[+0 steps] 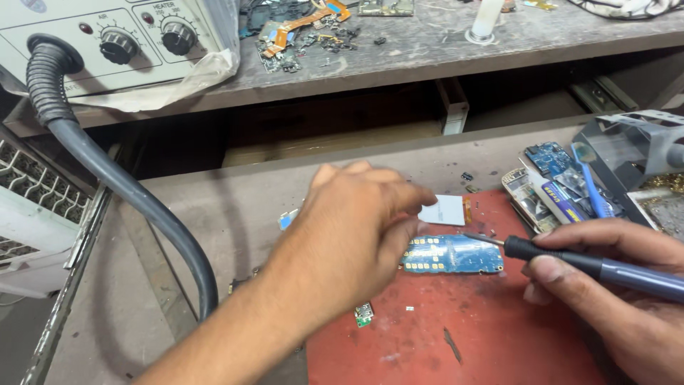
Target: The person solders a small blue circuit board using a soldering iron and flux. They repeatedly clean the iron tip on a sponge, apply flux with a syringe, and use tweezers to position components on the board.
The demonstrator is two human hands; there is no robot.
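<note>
Electronics repair workshop — hot-air station [107,43], circuit boards [452,254]

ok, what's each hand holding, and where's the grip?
Right hand holds a soldering iron by the front of its handle, tip at the blue circuit board. Left hand hovers over the board's left end; nothing visibly held.

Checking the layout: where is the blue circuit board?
The blue circuit board lies mid-frame on the red mat, between the left hand and the soldering iron's tip.

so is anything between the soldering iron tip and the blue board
Nothing visible: the soldering iron in the right hand reaches the blue circuit board from its right edge unobstructed. The left hand hovers over the board's left end.
</note>
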